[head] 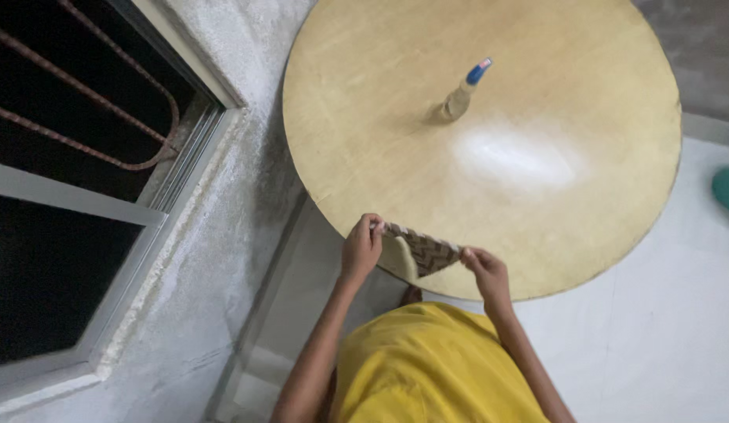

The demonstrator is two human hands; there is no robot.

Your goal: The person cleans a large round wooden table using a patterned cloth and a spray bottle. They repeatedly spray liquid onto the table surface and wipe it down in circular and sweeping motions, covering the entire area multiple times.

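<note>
Near the lower middle of the frame, both hands pinch one small patterned cloth (424, 251) — a triangle-shaped piece with a brown-and-pale zigzag weave — held at the near edge of a round wooden table (584, 219). The left hand (361, 247) has its fingers closed on the cloth's upper left corner, and the right hand (485, 270) grips its right corner with fingers curled tight, so the cloth is stretched between them, hanging just over the table's rim. A pale fold shows beneath the left side of the cloth. Farther up the tabletop, toward the upper middle of the frame and well apart from the hands, stands a small bottle (461, 95) with a blue cap, tilted away in this view. The person's yellow shirt (427, 368) fills the bottom centre. At the left, a window (75, 235) with a grey frame and rusty curved bars sits in a rough grey wall (223, 227) — dark behind the glass. A teal object (728, 188) peeks in at the right edge over the pale floor (662, 337).
</note>
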